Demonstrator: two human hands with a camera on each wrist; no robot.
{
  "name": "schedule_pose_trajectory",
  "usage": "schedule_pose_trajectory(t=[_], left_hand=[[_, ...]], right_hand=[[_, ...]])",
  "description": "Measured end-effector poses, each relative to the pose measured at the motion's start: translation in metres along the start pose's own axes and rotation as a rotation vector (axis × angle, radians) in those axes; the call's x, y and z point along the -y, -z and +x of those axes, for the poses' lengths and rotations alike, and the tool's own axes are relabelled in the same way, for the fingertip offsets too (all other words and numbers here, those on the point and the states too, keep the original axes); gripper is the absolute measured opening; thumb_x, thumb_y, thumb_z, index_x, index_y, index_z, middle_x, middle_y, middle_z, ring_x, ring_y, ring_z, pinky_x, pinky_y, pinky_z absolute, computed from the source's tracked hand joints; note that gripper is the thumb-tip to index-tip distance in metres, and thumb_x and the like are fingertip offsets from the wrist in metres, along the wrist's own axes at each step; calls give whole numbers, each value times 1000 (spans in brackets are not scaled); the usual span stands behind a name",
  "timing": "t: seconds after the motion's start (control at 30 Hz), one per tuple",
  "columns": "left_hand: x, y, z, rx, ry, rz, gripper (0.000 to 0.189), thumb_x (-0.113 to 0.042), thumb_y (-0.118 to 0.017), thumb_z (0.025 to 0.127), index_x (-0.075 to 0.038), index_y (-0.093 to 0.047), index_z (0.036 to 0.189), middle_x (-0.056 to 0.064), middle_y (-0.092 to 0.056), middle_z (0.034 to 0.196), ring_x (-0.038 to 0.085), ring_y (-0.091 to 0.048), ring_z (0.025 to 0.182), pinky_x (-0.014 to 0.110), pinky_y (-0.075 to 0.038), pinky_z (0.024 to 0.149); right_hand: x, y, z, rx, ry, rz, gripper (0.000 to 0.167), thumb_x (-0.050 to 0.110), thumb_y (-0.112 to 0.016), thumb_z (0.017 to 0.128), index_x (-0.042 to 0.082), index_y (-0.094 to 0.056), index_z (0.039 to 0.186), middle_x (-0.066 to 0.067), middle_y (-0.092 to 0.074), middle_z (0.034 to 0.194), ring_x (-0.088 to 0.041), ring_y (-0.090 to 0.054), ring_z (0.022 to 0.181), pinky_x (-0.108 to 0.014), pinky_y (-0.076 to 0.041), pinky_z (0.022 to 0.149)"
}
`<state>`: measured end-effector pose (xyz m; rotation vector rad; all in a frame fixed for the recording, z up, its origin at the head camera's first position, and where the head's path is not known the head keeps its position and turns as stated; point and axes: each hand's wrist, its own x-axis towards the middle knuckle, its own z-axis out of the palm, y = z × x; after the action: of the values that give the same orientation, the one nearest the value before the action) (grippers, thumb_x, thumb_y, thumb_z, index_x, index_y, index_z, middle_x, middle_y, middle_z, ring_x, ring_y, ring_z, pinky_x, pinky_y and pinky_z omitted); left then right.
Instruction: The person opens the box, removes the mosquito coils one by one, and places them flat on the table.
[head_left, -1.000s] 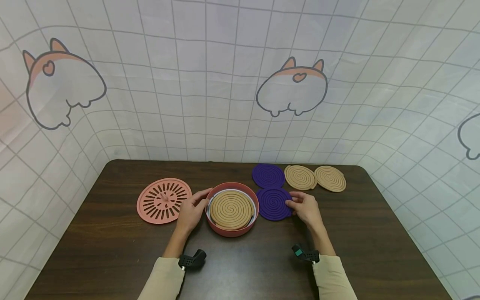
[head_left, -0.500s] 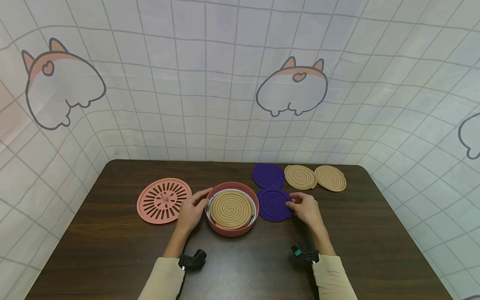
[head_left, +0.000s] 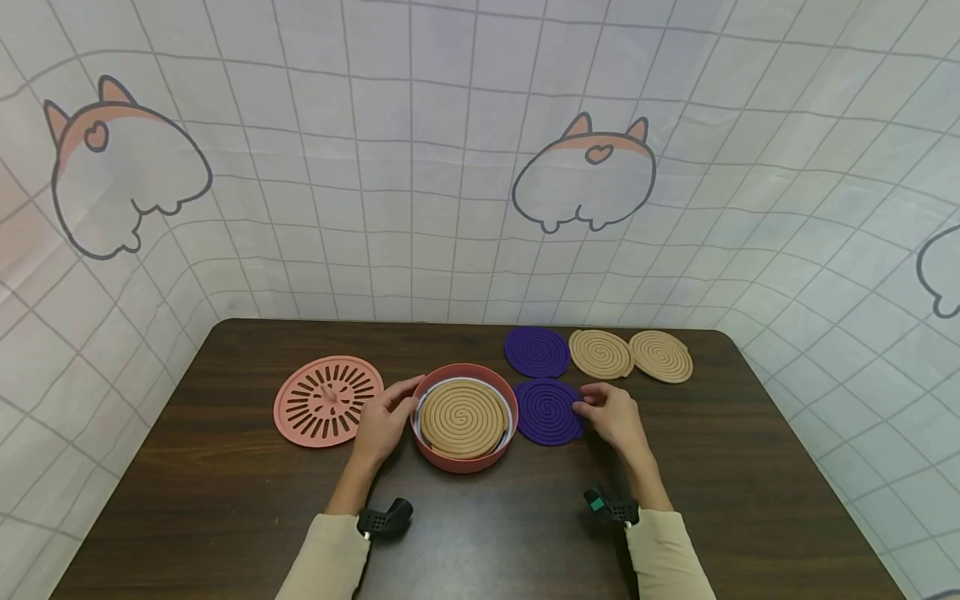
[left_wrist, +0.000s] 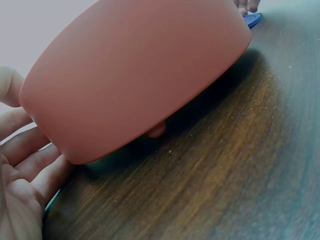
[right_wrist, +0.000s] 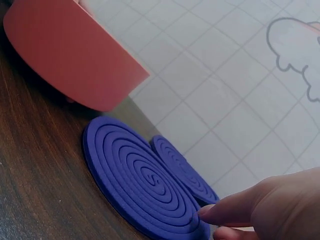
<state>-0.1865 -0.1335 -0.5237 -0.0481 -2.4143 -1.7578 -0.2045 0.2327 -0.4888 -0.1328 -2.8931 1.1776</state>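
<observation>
A round red mosquito coil holder (head_left: 462, 467) stands on the table on small feet, with a tan mosquito coil (head_left: 462, 418) lying inside on a white liner. My left hand (head_left: 385, 423) holds the left side of the holder, thumb at the rim and fingers against the outer wall (left_wrist: 140, 75). Just right of the holder, a purple mosquito coil (head_left: 548, 412) lies flat. My right hand (head_left: 611, 417) pinches this coil's right edge; in the right wrist view the fingertip (right_wrist: 206, 214) is on the spiral's rim.
A pink slotted lid (head_left: 327, 402) lies left of my left hand. Behind the near purple coil lies a second purple coil (head_left: 537, 352). Two tan coils, one nearer (head_left: 601, 354) and one farther right (head_left: 661, 357), line the back. A patterned curtain (head_left: 450, 167) rises behind the table.
The near purple coil has slid slightly towards me and right with my right hand, parting a little from the purple coil behind. My left hand and the holder keep their place.
</observation>
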Motion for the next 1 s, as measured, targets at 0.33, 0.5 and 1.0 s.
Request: schedule_pose_trajectory(t=[0.33, 0.5, 1.0], left_hand=[[2, 0, 0, 5, 1, -5, 34, -15, -62, 95, -21, -71, 127, 6, -71, 127, 22, -66, 117, 41, -51, 98], [0, 0, 0, 4, -1, -10, 34, -14, -62, 94, -21, -71, 127, 6, -71, 128, 23, -65, 119, 46, -49, 100], [-1, 0, -1, 9, 7, -12, 35, -14, -62, 94, -20, -71, 128, 7, -70, 129, 24, -64, 121, 49, -48, 102]], right_hand=[[8, 2, -2, -68, 8, 28, 35, 21, -68, 92, 0, -69, 120, -15, -72, 104, -25, -63, 90, -29, -46, 73], [14, 3, -3, -113, 17, 44, 35, 22, -68, 92, 2, -69, 121, -14, -72, 104, -25, -65, 93, -31, -47, 79], [30, 0, -7, -195, 59, 114, 37, 24, -70, 92, 2, -69, 122, -14, -74, 105, -23, -68, 91, -24, -48, 77]])
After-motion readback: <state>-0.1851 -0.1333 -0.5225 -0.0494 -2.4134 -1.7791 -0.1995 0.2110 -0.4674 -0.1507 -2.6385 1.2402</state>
